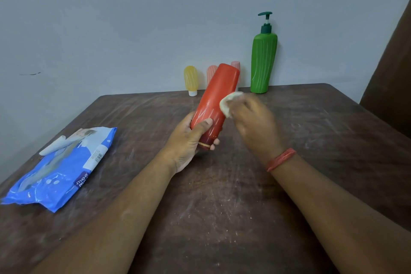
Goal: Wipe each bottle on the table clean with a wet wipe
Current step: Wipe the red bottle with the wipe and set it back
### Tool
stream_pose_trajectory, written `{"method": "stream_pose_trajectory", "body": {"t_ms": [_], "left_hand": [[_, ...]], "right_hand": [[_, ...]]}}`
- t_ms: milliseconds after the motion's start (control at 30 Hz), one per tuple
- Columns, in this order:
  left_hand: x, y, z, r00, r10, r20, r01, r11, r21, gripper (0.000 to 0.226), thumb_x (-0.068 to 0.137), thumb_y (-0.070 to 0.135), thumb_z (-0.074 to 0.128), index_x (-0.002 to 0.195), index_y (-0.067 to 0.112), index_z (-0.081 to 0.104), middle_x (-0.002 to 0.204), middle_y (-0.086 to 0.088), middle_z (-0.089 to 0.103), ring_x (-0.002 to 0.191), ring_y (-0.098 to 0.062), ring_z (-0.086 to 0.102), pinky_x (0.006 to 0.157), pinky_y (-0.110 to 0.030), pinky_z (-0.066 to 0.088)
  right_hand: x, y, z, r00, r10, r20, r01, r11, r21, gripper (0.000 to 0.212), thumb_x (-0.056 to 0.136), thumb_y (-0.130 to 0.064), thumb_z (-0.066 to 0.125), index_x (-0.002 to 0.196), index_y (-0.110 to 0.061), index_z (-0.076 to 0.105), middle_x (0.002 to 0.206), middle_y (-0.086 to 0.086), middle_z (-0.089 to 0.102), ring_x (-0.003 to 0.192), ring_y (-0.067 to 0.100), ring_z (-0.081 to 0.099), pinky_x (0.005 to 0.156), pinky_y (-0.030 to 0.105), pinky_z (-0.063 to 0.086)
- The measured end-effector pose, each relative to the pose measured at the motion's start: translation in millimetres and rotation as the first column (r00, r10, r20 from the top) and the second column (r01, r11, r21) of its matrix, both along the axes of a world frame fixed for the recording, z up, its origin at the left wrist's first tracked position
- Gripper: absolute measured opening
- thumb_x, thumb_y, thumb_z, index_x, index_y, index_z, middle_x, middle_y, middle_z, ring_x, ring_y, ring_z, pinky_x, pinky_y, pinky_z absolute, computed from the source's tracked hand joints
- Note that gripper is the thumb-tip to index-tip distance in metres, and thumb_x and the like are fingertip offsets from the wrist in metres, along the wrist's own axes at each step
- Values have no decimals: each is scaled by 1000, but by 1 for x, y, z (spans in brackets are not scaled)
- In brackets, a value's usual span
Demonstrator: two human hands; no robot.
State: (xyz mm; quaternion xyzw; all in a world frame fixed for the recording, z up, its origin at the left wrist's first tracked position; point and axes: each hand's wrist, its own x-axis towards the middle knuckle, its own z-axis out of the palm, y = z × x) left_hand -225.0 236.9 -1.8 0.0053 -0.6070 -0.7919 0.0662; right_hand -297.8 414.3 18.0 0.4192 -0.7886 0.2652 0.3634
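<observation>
Progress looks like mid-task: the tall green plastic pump bottle stands at the tabletop's far edge, no telling if it's wiped. Left of it, lifted and tilted, the red plastic bottle sits gripped in the left hand, while the right hand pinches a white wet wipe against it. Further left, a small yellow tube and two pinkish ones wait. Contents can't be seen.

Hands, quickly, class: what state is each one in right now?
Left hand: grips the red bottle near its cap end.
Right hand: holds the wet wipe against the bottle.
</observation>
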Motion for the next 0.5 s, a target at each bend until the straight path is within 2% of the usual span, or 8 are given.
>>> {"method": "stream_pose_trajectory", "body": {"t_ms": [67,100,133,200,300,367,433,500], "left_hand": [[-2,2,-1,1000,-12,7,12,998,-69,53,85,37,77,130,23,53,116,-21,69,79,-28,71,62,-33,58],[-3,4,-2,1000,-19,11,20,995,-96,53,84,38,77,130,24,53,118,-21,67,79,-28,72,62,-33,58],[-4,6,-3,1000,-21,13,23,994,-105,54,84,38,77,130,24,53,118,-22,67,79,-28,72,63,-33,58],[-5,5,-4,1000,-4,13,5,997,-83,57,85,37,77,133,21,52,120,-24,66,78,-28,71,62,-33,57],[-6,-2,-3,1000,14,24,-13,999,-36,54,89,34,75,135,18,51,119,-27,66,77,-27,70,61,-33,57],[-6,-2,-4,999,-7,44,9,999,-51,52,87,33,76,131,18,53,114,-23,67,75,-27,70,60,-32,57],[-6,0,-5,997,-39,70,46,993,-109,50,84,35,76,127,22,55,113,-18,66,77,-28,71,60,-32,57],[-7,1,-5,994,-59,89,71,987,-142,48,83,36,76,125,24,55,114,-16,65,79,-29,72,61,-32,58]], "right_hand": [[-5,5,11,996,28,84,-4,961,-276,20,92,-1,54,106,-2,68,109,8,59,102,11,53,97,18,43],[-4,5,13,995,9,102,27,938,-346,18,93,-2,55,105,-3,68,109,8,58,102,7,50,96,8,38],[-1,5,14,992,-8,128,54,932,-358,16,93,-1,57,104,-4,68,110,8,57,102,5,48,93,3,34],[9,1,6,985,27,170,21,961,-276,14,91,-1,61,102,-5,68,109,7,56,100,5,48,90,6,37],[17,-7,-3,983,74,170,-44,984,-174,13,89,-1,64,98,-6,71,103,7,60,96,13,56,85,18,45],[5,-7,5,972,90,215,-14,943,-332,15,91,-1,61,97,-10,71,104,5,60,96,14,59,85,23,49],[-5,-2,12,957,108,270,45,863,-504,16,93,-5,58,97,-15,70,107,-3,55,98,12,59,86,29,53],[-9,2,9,951,98,295,77,844,-531,19,94,-9,58,106,-19,70,112,-8,53,104,8,57,91,28,53]]}}
